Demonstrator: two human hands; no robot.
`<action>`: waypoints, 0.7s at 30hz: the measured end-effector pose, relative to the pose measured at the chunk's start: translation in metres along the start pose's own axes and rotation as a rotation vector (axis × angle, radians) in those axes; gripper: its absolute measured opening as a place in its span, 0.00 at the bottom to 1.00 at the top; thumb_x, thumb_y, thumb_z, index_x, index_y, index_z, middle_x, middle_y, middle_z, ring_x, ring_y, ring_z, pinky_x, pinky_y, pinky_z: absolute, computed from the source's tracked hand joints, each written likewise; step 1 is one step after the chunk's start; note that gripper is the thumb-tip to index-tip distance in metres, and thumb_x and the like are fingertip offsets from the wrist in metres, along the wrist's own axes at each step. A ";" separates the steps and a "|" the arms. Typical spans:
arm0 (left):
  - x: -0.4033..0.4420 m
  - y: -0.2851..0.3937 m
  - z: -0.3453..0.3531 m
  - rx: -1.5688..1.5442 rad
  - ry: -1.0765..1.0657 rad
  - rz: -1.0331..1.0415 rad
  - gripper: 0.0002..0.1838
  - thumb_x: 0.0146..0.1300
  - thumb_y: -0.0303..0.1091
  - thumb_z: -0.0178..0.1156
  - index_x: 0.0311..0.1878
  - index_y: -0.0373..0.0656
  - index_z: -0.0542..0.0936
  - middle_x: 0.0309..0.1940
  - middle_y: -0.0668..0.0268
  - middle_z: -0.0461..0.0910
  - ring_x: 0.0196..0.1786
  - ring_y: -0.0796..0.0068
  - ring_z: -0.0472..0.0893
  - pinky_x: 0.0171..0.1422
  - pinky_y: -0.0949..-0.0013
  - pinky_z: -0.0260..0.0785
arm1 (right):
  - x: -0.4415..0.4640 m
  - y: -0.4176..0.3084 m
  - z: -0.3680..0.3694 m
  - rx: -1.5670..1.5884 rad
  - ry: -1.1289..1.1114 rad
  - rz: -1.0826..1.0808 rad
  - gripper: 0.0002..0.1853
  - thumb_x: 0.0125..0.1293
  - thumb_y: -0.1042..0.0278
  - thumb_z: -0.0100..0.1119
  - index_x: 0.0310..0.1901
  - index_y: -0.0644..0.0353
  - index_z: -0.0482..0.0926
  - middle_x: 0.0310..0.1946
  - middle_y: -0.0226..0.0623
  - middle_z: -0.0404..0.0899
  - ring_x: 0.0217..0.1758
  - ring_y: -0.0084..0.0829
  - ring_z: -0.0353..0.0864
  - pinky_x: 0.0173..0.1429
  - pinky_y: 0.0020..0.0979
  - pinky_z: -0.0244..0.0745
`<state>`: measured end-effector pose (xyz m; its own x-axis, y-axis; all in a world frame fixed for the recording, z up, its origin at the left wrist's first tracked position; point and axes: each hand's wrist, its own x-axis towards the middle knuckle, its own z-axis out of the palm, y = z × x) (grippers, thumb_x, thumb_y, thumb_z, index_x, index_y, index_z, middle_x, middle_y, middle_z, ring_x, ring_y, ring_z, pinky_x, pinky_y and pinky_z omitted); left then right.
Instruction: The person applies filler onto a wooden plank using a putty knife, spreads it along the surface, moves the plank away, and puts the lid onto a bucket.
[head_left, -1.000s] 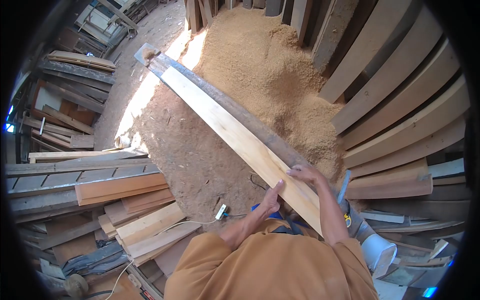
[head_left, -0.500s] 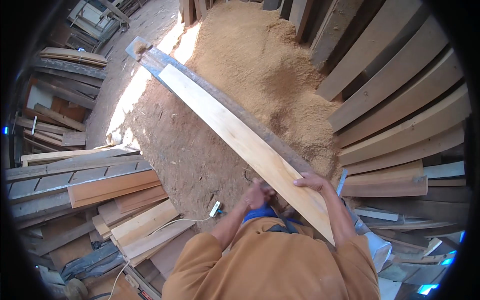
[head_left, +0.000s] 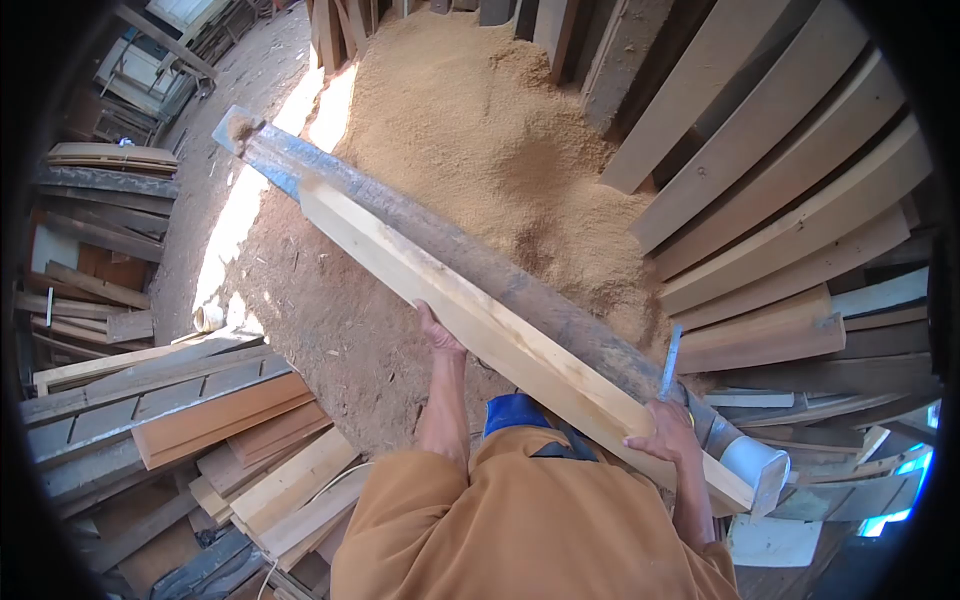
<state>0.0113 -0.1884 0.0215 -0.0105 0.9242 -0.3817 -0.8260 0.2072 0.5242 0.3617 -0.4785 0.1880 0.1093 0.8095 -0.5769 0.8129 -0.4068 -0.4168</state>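
Observation:
A long pale board [head_left: 480, 312] lies diagonally in front of me, tilted so that its edge and one face show. Under and beyond it runs a long dark beam [head_left: 540, 296], whose far end carries a small heap of sawdust. My left hand [head_left: 440, 332] grips the board's near side around its middle, thumb and fingers partly hidden by the wood. Near the board's close end, my right hand [head_left: 668, 434] is closed over the top, with the thumb on the near face.
A sawdust pile [head_left: 460, 110] spreads beyond the beam. Curved planks [head_left: 750, 170] lean at the right, and a blue upright strip [head_left: 671, 362] stands by my right hand. Stacked boards [head_left: 225, 415] lie at the left. A white container [head_left: 750, 460] is at the beam's near end.
The board has tipped from flat towards its edge. My left hand, off the board half a second ago, has moved forward and taken hold of it. My right hand has shifted towards its near end.

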 end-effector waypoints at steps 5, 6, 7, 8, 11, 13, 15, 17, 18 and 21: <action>-0.028 0.000 0.025 -0.043 -0.003 0.110 0.50 0.67 0.72 0.56 0.81 0.48 0.60 0.78 0.58 0.64 0.78 0.53 0.65 0.83 0.47 0.58 | -0.039 -0.021 -0.024 -0.075 0.100 0.058 0.35 0.39 0.48 0.81 0.46 0.62 0.79 0.46 0.50 0.83 0.56 0.53 0.79 0.67 0.48 0.65; -0.025 0.003 0.027 -0.063 -0.029 0.119 0.50 0.67 0.72 0.56 0.82 0.48 0.59 0.79 0.59 0.63 0.79 0.53 0.63 0.83 0.48 0.56 | -0.040 -0.026 -0.029 -0.091 0.124 0.056 0.35 0.39 0.49 0.81 0.46 0.62 0.79 0.46 0.50 0.83 0.55 0.52 0.78 0.66 0.48 0.65; -0.023 0.007 0.029 -0.083 -0.055 0.128 0.50 0.67 0.72 0.56 0.82 0.48 0.58 0.80 0.60 0.62 0.80 0.54 0.62 0.84 0.49 0.55 | -0.041 -0.032 -0.033 -0.106 0.150 0.053 0.34 0.38 0.51 0.82 0.46 0.61 0.79 0.46 0.49 0.83 0.55 0.52 0.78 0.66 0.47 0.65; -0.019 0.012 0.033 -0.102 -0.084 0.137 0.51 0.67 0.72 0.56 0.83 0.48 0.58 0.80 0.61 0.61 0.81 0.54 0.60 0.85 0.50 0.53 | -0.042 -0.039 -0.036 -0.121 0.177 0.050 0.34 0.38 0.52 0.82 0.46 0.61 0.80 0.45 0.48 0.83 0.55 0.51 0.78 0.66 0.47 0.64; -0.014 0.045 0.073 -0.065 -0.077 0.285 0.49 0.65 0.74 0.57 0.79 0.49 0.65 0.75 0.56 0.68 0.74 0.54 0.70 0.76 0.46 0.65 | -0.039 -0.061 -0.050 -0.097 0.238 0.014 0.33 0.38 0.54 0.82 0.47 0.60 0.80 0.45 0.45 0.82 0.55 0.50 0.76 0.65 0.48 0.65; 0.012 0.066 0.060 -0.175 -0.181 0.243 0.47 0.63 0.76 0.57 0.72 0.47 0.71 0.65 0.54 0.75 0.62 0.55 0.77 0.64 0.47 0.72 | -0.031 -0.060 -0.045 -0.104 0.312 -0.058 0.34 0.36 0.53 0.81 0.47 0.59 0.80 0.44 0.46 0.82 0.53 0.51 0.76 0.63 0.48 0.66; 0.012 0.095 0.090 -0.234 -0.335 0.210 0.46 0.62 0.78 0.57 0.64 0.44 0.75 0.54 0.55 0.80 0.51 0.57 0.80 0.53 0.50 0.76 | -0.022 -0.065 -0.047 -0.110 0.379 -0.129 0.34 0.36 0.52 0.80 0.46 0.58 0.80 0.43 0.46 0.81 0.52 0.51 0.76 0.61 0.48 0.66; -0.009 0.133 0.141 -0.237 -0.537 0.196 0.46 0.61 0.81 0.56 0.57 0.41 0.77 0.43 0.57 0.81 0.39 0.61 0.79 0.43 0.54 0.76 | -0.010 -0.080 -0.053 -0.118 0.438 -0.207 0.33 0.36 0.52 0.79 0.46 0.58 0.80 0.42 0.46 0.80 0.52 0.51 0.76 0.61 0.47 0.66; -0.016 0.152 0.163 -0.192 -0.498 0.233 0.48 0.61 0.83 0.53 0.54 0.38 0.76 0.40 0.60 0.78 0.37 0.63 0.76 0.44 0.57 0.75 | -0.005 -0.087 -0.058 -0.136 0.449 -0.226 0.33 0.37 0.53 0.80 0.47 0.58 0.80 0.43 0.45 0.81 0.53 0.50 0.76 0.62 0.47 0.66; -0.037 0.203 0.220 -0.078 -0.565 0.430 0.48 0.62 0.83 0.50 0.54 0.39 0.76 0.41 0.60 0.77 0.38 0.63 0.76 0.43 0.56 0.75 | 0.010 -0.115 -0.078 -0.163 0.485 -0.320 0.33 0.39 0.55 0.80 0.49 0.57 0.79 0.45 0.44 0.81 0.54 0.48 0.77 0.64 0.47 0.64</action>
<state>-0.0319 -0.1104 0.3095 -0.0684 0.9480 0.3108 -0.8526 -0.2173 0.4752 0.3136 -0.3901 0.2848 0.0624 0.9973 -0.0382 0.9213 -0.0723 -0.3820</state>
